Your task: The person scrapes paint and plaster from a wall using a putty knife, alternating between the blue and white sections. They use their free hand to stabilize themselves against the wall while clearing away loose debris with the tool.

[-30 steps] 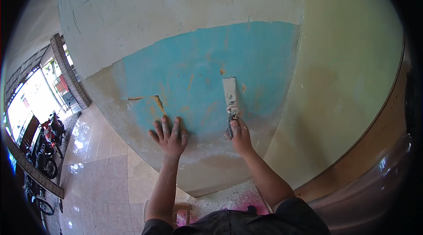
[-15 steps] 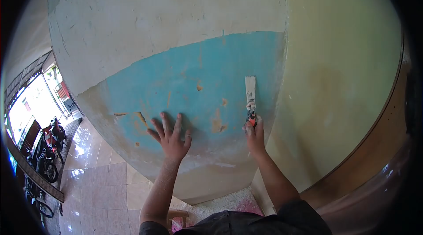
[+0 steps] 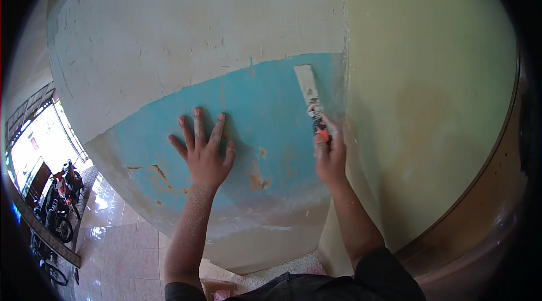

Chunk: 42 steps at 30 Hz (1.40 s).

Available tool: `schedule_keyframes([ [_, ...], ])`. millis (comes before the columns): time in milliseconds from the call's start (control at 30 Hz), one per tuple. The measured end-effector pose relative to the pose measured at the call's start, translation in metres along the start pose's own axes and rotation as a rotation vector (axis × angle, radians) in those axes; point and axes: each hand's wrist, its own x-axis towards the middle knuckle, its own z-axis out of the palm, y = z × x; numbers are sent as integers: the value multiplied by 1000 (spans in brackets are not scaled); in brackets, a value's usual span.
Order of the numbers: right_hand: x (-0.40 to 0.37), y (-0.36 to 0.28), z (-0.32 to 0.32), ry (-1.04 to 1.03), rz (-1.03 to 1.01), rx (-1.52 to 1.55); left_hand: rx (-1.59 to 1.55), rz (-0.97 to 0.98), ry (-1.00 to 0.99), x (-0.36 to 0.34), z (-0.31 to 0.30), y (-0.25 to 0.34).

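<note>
Fingers spread, my left hand (image 3: 204, 157) lies against the blue part of the wall (image 3: 265, 103). My right hand (image 3: 329, 151) is wrapped round the orange and black handle of a putty knife (image 3: 306, 84). Its pale, crusted blade points up and rests at or close to the blue paint, just below the ragged edge of the whitish upper layer (image 3: 197, 30). Brown worn spots (image 3: 258, 181) mark the blue surface between my hands. A long gouge (image 3: 161, 175) runs at the lower left of it.
A pale yellow-green wall (image 3: 429, 103) meets this one at a corner on the right. Shiny floor tiles (image 3: 121, 250) spread at the lower left, with motorcycles (image 3: 65, 188) outside a bright opening. Whitish debris (image 3: 276, 271) covers the floor below the wall.
Both hands have moved up the wall. The putty knife has risen toward the blue patch's upper edge, its blade now leaning left. The camera view has shifted slightly.
</note>
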Motion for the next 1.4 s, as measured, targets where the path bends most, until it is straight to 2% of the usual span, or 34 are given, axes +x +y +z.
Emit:
schedule_keyframes([
  [67, -4, -17, 8, -91, -35, -14, 27, 24, 29, 13, -2, 2],
  [100, -5, -28, 11, -127, 32, 51, 40, 20, 33, 21, -4, 2],
  [233, 7, -43, 17, -170, 82, 72, 87, 19, 86, 40, -4, 1],
  [333, 8, -38, 18, -145, 31, 33, 113, 28, 147, 37, 5, -1],
  [533, 12, -41, 17, -153, 7, 27, 137, 25, 144, 35, 7, -1],
  [867, 5, -46, 26, -207, 62, 76, 122, 40, 144, 33, 7, -4],
  [967, 5, -44, 22, -208, 13, 46, 120, 62, 150, 31, 5, -2],
  [1033, 7, -45, 23, -218, 71, 57, 116, 66, 135, 26, 5, -4],
  [1167, 2, -17, 24, -98, -69, 20, 119, 75, 131, 20, 10, -9],
  [1233, 1, -2, 17, -9, -31, 35, 108, 93, 146, 16, 12, -11],
  [1267, 4, -5, 15, -11, -33, 36, 110, 91, 148, 16, 11, -12],
  [1333, 14, -14, 10, -36, 104, 66, 124, 96, 131, 14, 11, -11],
  [1400, 15, -14, 8, -8, 94, 65, 122, 90, 113, 13, 9, -10],
])
